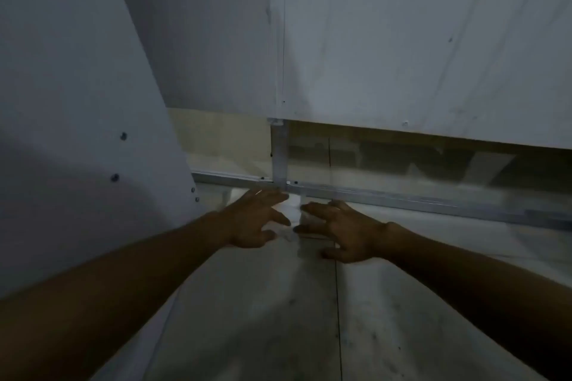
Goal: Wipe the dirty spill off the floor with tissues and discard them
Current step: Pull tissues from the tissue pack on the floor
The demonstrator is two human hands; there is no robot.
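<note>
The tissues (pixel 294 213) are pressed on the floor (pixel 263 318) just beside the metal rail (pixel 387 195), between the left hand (pixel 257 219) and right hand (pixel 343 232), both with spread, ungripping fingers, so wiping seems unfinished and discarding is not yet done.

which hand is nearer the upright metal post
Left. The left hand reaches to just below the foot of the post, its fingers nearly at the floor rail. The right hand lies lower and to the right, farther off.
</note>
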